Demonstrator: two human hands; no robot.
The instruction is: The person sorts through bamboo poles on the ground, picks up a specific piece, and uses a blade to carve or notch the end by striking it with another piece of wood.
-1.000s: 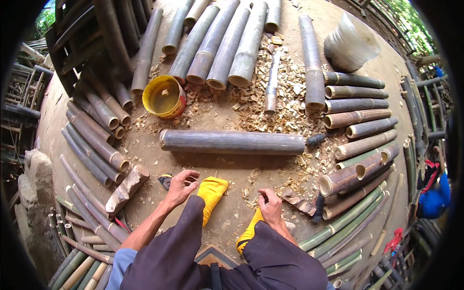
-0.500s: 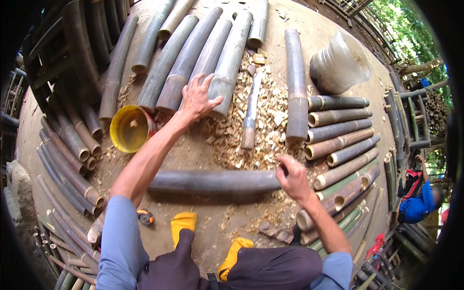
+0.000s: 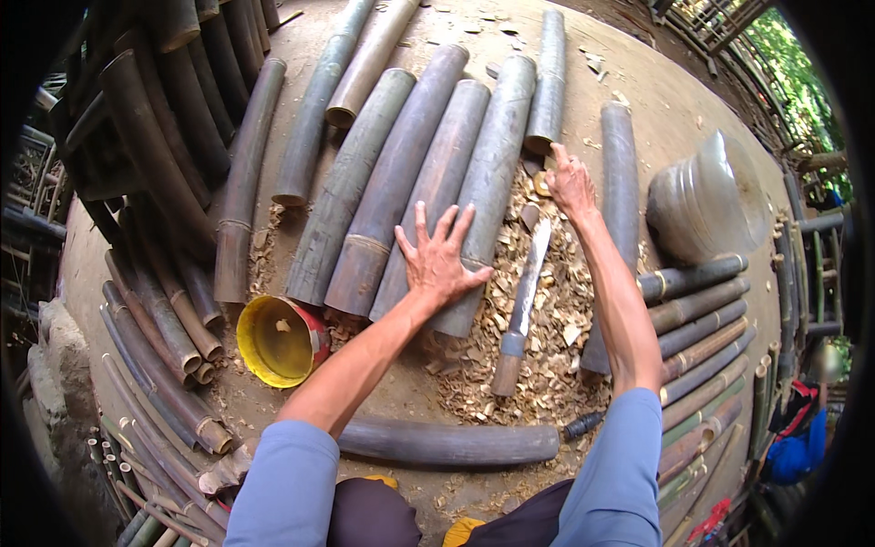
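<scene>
My left hand [image 3: 437,260] is open, its spread fingers lying over the lower ends of two bamboo tubes, a brown one [image 3: 436,182] and a grey one [image 3: 499,155]. My right hand [image 3: 570,187] reaches farther forward, index finger extended by the lower end of another bamboo tube [image 3: 547,82]. Beside its fingers lies a small yellowish piece [image 3: 541,185]; I see nothing held. Between my arms, a long knife [image 3: 526,296] with a wooden handle rests on pale wood chips [image 3: 469,383]. Crosswise near my knees lies a dark bamboo tube [image 3: 456,442].
A yellow-rimmed bucket [image 3: 273,342] stands left of my left forearm. A translucent plastic container [image 3: 702,205] sits at the right. Bamboo tubes are stacked at the left [image 3: 159,292] and right [image 3: 697,333]. A person in blue [image 3: 793,447] is at the far right.
My right hand has moved from the crosswise tube's right end to the far tube. My left hand has come down onto the tubes, and the view has shifted as I lean forward.
</scene>
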